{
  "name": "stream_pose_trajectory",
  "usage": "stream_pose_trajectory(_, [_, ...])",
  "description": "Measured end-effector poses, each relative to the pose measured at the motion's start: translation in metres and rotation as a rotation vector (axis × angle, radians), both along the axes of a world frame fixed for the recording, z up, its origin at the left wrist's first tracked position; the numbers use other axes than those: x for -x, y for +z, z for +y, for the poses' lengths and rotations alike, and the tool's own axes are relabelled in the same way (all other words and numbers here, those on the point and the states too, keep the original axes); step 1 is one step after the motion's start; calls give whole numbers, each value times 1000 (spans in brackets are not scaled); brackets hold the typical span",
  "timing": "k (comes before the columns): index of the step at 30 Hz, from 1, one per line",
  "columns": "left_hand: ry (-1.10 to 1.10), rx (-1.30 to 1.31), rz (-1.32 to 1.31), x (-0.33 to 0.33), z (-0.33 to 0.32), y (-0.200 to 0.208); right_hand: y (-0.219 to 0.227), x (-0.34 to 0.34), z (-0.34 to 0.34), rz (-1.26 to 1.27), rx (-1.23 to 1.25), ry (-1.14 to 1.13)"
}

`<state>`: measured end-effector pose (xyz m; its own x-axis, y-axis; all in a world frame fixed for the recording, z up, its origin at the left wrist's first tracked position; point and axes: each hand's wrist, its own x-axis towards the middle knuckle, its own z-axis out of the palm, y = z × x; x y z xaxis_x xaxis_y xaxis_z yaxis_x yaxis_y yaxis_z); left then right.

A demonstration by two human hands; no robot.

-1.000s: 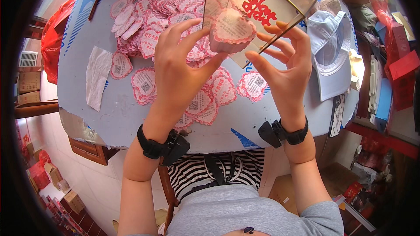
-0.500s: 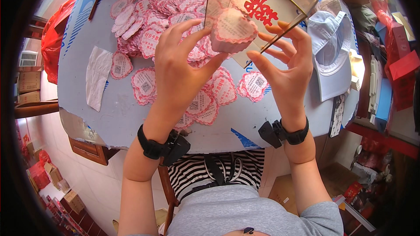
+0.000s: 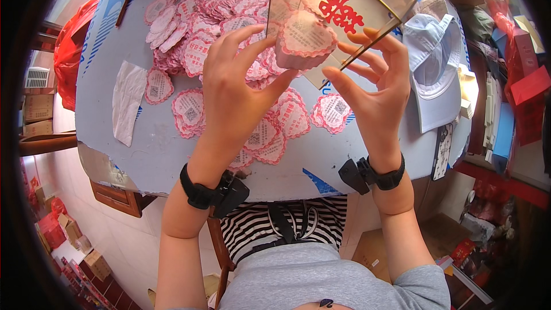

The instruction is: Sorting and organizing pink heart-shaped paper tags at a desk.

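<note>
Cluttered room, boxes and red packaging in the bkgd on both sides; in front of me a grey-blue table (image 3: pixel 155 155) w/ a big pile of pink-edged heart cards (image 3: pixel 229 8) on the far side. A white paper strip (image 3: pixel 127 103) lies to my L, a pale cap (image 3: pixel 433 74) to my R, and a small group of loose hearts (image 3: pixel 333 112) just below my right hand (image 3: pixel 379 83).

The clear box (image 3: pixel 381 6), gold-edged w/ a red motif (image 3: pixel 342 12), is up off the tabletop btwn my hands, tilted. The heart-shaped stack (image 3: pixel 307 37) shows at its near end; can't tell if it's fully inside, b/c the transparent walls overlap. My right hand grips the box's near R edge, thumb in front, fingers behind. My left hand (image 3: pixel 229 80) pinches around the near L corner, thumb just under the stack, though its exact contact is partly hidden.

To do this hold well, IMO: light, even pressure from both hands, esp. at the thin edges, prob fragile. Thumbs low, so the stack doesn't slide w/ the tilt. Fingertips off the clear faces where poss., else smudges. Small, slow tilts only; a quick one could fan the cards out.
</note>
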<state>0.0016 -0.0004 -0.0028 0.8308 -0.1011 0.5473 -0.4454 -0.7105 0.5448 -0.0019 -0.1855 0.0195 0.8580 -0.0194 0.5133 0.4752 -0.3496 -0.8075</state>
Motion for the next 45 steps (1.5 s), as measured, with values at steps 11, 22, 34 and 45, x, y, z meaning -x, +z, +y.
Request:
stream_pose_trajectory(11, [-5, 15, -7, -1, 0, -1, 0, 1, 0, 16, -10, -6])
stream_pose_trajectory(22, [13, 57, -99, -1, 0, 2, 0, 4, 2, 30, 56, 42])
stream_pose_trajectory(34, [18, 54, -81, 0, 1, 2, -1, 3, 4, -17, 75, 4])
stream_pose_trajectory(45, [23, 49, -67, 0, 1, 1, -2, 3, 4, -23, 75, -1])
